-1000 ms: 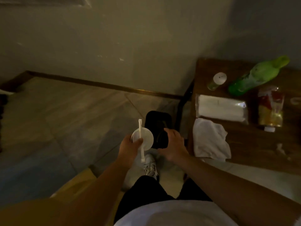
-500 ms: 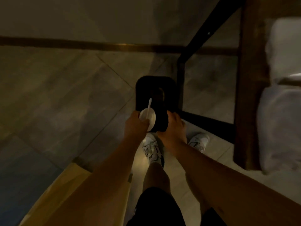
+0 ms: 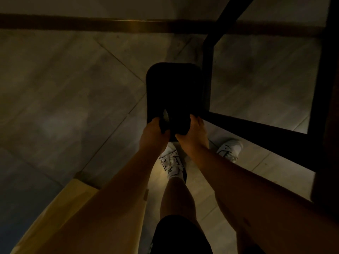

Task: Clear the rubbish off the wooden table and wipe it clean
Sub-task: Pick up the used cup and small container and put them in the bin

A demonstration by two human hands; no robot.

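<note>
1. The view looks straight down in dim light at a black bin (image 3: 174, 92) standing on the tiled floor (image 3: 73, 99); its near rim lies between the two hands, its far rim points toward the skirting board (image 3: 91, 24) along the wall.
2. The left hand (image 3: 154, 131) sits at the near left corner of the bin's rim; its fingers curl over something dark there – whether that is the rim itself or a liner, I cannot tell.
3. The right hand (image 3: 194, 132) sits at the near right corner; its fingers bend over the dark edge in a grip, thumb toward the left hand.
4. A small pale sliver (image 3: 166, 114) shows inside the bin just past the left fingers; too dark and small to name.
5. The wooden table (image 3: 330, 125) appears only as a dark edge along the right side; its black metal frame (image 3: 207, 79) stands just beside the bin's right wall – touching or not is unclear.
6. Below the hands, two white trainers (image 3: 172, 162) rest on the floor; a tan cardboard box (image 3: 77, 208) lies at the lower left.
</note>
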